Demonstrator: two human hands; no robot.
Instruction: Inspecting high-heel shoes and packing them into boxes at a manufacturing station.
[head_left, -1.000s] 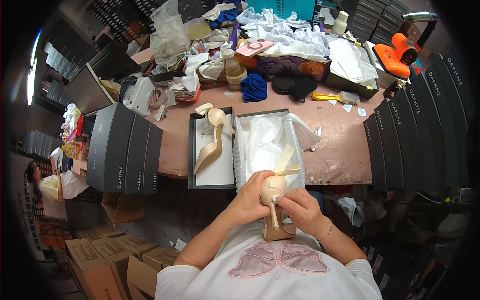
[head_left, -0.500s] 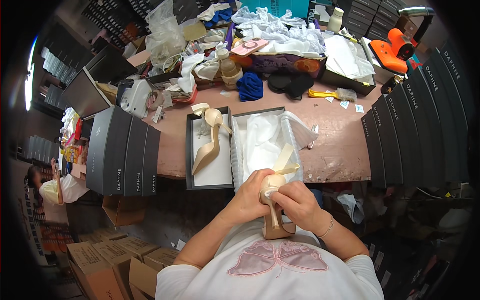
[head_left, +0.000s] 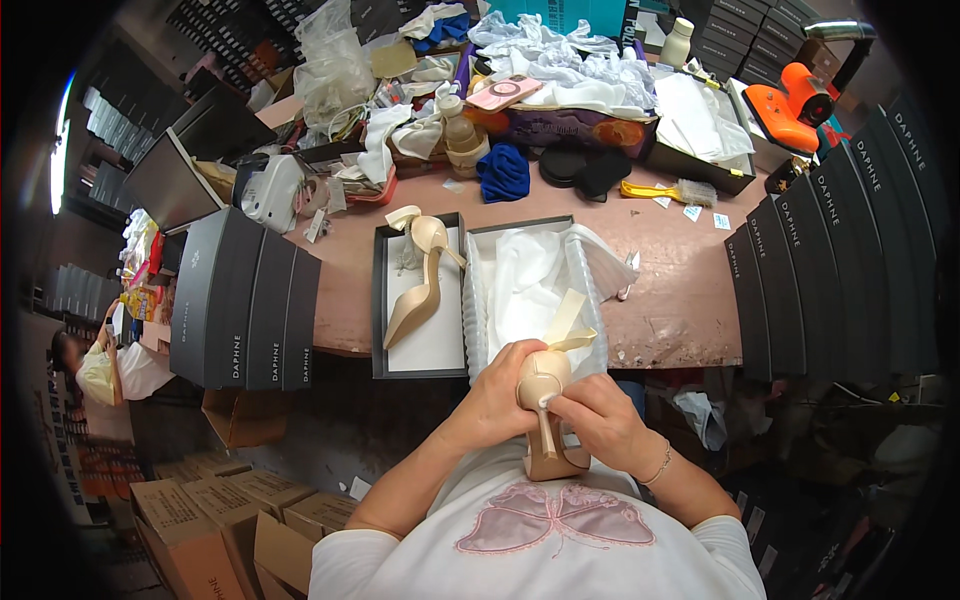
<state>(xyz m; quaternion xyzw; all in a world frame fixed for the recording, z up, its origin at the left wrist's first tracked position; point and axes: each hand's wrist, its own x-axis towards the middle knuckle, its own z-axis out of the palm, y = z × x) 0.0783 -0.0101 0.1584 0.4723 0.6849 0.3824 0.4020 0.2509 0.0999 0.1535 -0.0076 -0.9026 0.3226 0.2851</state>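
Close to my body, my left hand [head_left: 497,398] is wrapped round a beige high-heeled shoe [head_left: 541,372], its back facing up and its slim heel pointing toward me. A pale ribbon strap trails off the far side of the shoe. My right hand [head_left: 602,418] is closed in a pinch on a small white wad [head_left: 546,401], pressed against the shoe where the heel begins. What the wad is made of is too small to tell. The matching shoe [head_left: 428,285] lies on its side in a dark box lid [head_left: 377,300]. Beside it stands an open shoebox [head_left: 478,236] lined with white tissue paper [head_left: 525,275].
Dark shoeboxes stand in rows at the left [head_left: 225,300] and right [head_left: 800,270] of the pink table [head_left: 680,300]. Along the back are a yellow-handled brush [head_left: 650,189], a blue cloth [head_left: 503,173], black round pads [head_left: 585,168] and a box of white cloths [head_left: 560,125]. Cardboard cartons [head_left: 205,520] sit below left.
My right hand has shifted slightly down and right along the shoe's back, moving the white wad toward the heel's base. My left hand keeps its grip.
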